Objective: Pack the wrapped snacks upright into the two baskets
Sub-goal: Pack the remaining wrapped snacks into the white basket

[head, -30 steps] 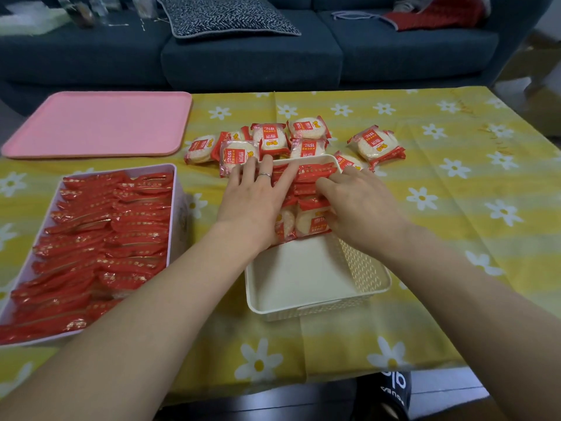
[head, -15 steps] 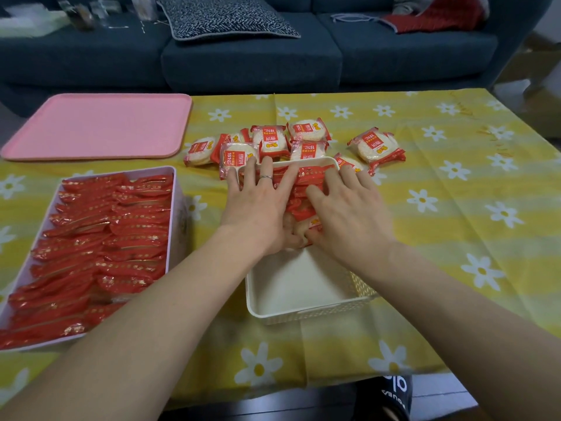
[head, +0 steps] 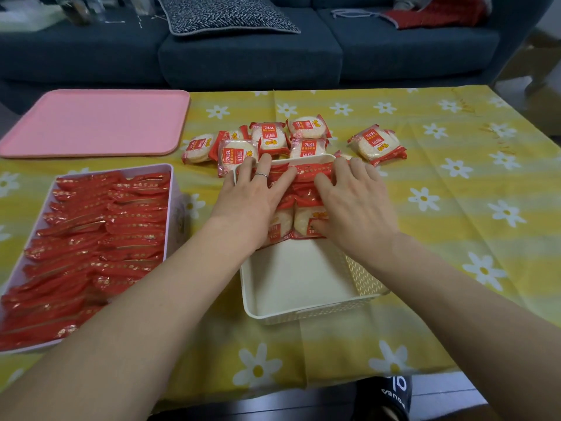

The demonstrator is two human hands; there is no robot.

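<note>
A dark blue sofa (head: 249, 53) sits at the back with a black and white cushion (head: 224, 16) on it; in front of it we see a table with a yellow cloth (head: 455, 183) that has white daisies on it. A pink tray (head: 94, 123) lies at the far left of the table.

Our left hand (head: 252, 199) lies flat with its fingers spread out on the red tops of the packed snacks (head: 303, 189) in the cream basket (head: 303, 311); there is a ring on one finger. Our right hand (head: 355, 202) lies flat on the same snacks from the other side, fingers straight and a little apart; its thumb touches the near face of the front pack. Both hands press on the snacks and pinch nothing. The snacks stand upright in the far half of the cream basket; the near half shows its bare floor.

The pale basket (head: 170, 189) on the left is full of red packs standing in rows (head: 91, 238). Loose snacks (head: 303, 138) lie flat on the cloth just behind the cream basket; one (head: 376, 144) lies a bit off to the right. A black shoe (head: 391, 393) peeks out below the table edge.
</note>
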